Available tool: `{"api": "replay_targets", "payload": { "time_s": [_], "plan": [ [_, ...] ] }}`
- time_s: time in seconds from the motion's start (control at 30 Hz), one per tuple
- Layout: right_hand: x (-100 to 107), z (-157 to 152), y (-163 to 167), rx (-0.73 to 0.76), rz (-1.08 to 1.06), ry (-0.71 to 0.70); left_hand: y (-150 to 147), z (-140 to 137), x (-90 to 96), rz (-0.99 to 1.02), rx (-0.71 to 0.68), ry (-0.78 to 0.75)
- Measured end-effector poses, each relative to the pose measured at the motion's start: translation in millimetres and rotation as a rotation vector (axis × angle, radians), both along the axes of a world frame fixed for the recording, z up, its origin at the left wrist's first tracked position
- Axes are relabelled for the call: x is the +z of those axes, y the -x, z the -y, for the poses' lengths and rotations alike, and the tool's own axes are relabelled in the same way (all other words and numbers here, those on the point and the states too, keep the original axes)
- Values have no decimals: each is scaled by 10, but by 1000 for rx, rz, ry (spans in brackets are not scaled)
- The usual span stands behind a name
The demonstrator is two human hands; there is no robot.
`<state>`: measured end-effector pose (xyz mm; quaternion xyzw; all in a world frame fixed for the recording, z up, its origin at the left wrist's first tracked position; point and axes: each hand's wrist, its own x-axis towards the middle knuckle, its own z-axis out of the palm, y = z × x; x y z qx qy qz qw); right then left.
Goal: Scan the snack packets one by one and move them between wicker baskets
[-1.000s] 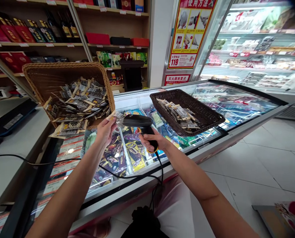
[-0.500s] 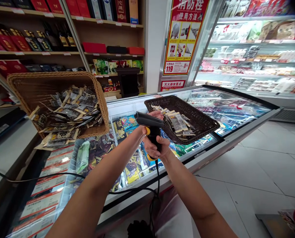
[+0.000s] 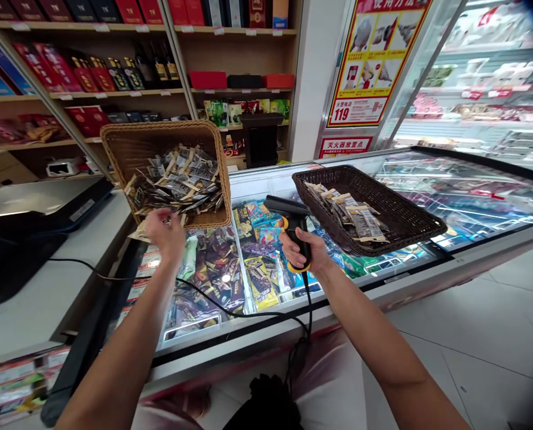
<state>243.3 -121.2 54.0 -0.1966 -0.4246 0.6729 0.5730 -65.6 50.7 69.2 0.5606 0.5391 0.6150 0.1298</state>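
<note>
Red and yellow poster (image 3: 374,60) on the wall behind carries Chinese headline text w/ "119" in big digits at its foot; a smaller red sign (image 3: 343,145) under it has white Chinese characters, too small to read for sure. Packet print in both baskets is illegible. Right hand (image 3: 303,249) is clamped around the grip of a black barcode scanner (image 3: 288,216) w/ yellow trim, head pointing left, black cable (image 3: 309,298) dropping from the handle toward the floor. Left hand (image 3: 163,230) is at the front lip of the light wicker basket (image 3: 127,140), fingers curled down onto the small dark-and-tan packets (image 3: 181,176) spilling at the edge; whether it has one pinched, can't tell. That basket is tilted toward the camera, resting on the freezer's left end, heaped w/ packets. Dark wicker tray (image 3: 405,218) sits on the glass lid to the right, well apart from the left hand, w/ a smaller pile of like packets (image 3: 351,212) at its left side. Chest freezer (image 3: 293,310) below holds colourful ice-cream wrappers under glass. Shelves (image 3: 114,92) behind carry red boxes and dark bottles.
</note>
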Motion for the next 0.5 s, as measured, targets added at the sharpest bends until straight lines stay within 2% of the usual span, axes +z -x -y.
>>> {"api": "replay_targets", "payload": {
  "time_s": [0.07,0.2,0.37,0.5],
  "plan": [
    [-11,-2,4,6,-7,-4,311,-115,-28,-131,126,42],
    [-10,-5,15,-10,-10,2,670,-275,-100,-387,-32,199],
    [-3,-21,21,-45,28,44,727,-289,-129,-550,-61,183],
    [2,-33,24,-34,14,15,643,-190,-65,-544,-85,77]
  ]
}}
